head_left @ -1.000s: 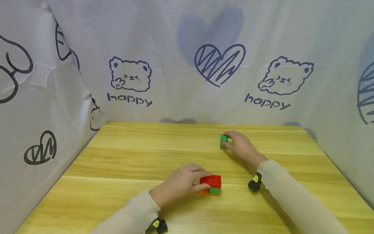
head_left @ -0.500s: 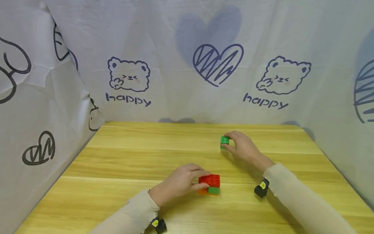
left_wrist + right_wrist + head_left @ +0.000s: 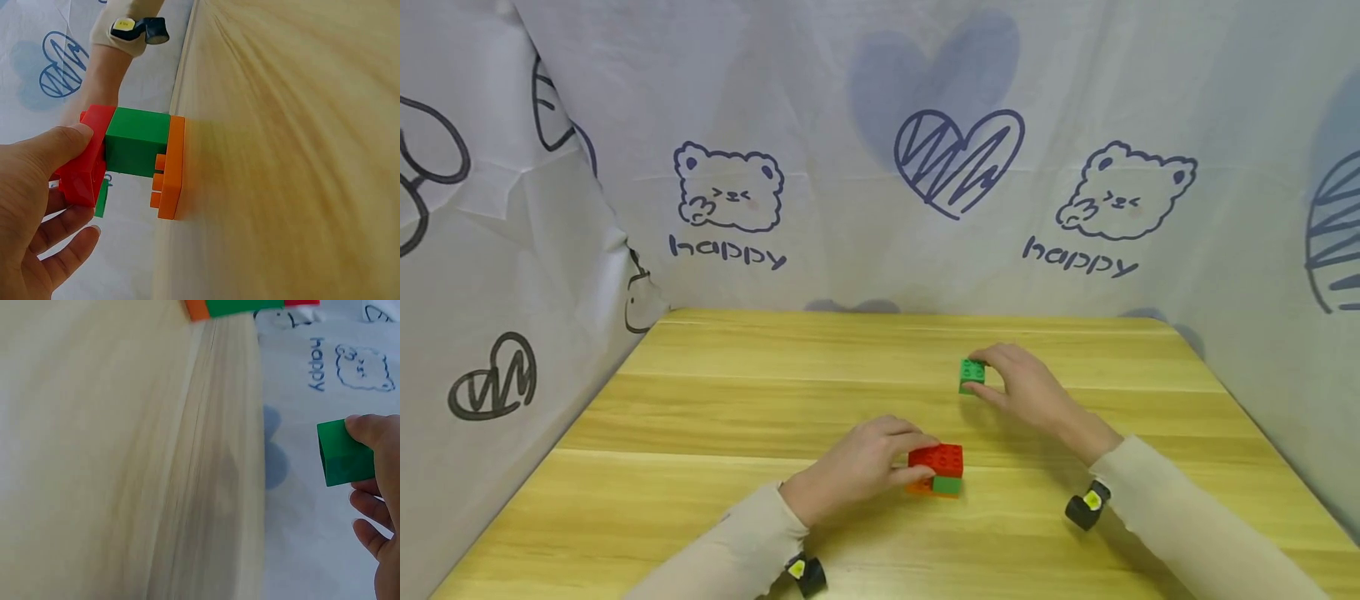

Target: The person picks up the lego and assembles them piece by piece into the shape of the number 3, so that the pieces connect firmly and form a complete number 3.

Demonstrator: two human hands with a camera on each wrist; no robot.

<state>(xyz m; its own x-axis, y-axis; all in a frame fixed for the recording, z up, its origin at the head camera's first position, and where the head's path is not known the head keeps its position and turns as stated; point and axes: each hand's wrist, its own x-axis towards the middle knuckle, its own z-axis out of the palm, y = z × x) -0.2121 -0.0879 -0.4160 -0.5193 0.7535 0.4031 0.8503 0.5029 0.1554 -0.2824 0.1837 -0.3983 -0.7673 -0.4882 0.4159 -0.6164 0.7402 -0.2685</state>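
A stack of toy building blocks stands on the table: an orange block at the bottom, a green block in the middle, a red block on top. My left hand grips the red block between thumb and fingers. Farther back and to the right, my right hand pinches a loose green block with studs facing up. In the right wrist view this loose green block is held above the table surface, its hollow underside partly showing.
The wooden table reaches back to a white cloth printed with hearts and bears. The cloth also walls off the left and right sides. Each wrist carries a small black camera, one by the left sleeve, one by the right sleeve.
My right hand has lifted the green block and drawn it a little toward me, its forearm shifting right and nearer. The left hand keeps its grip on the stack.
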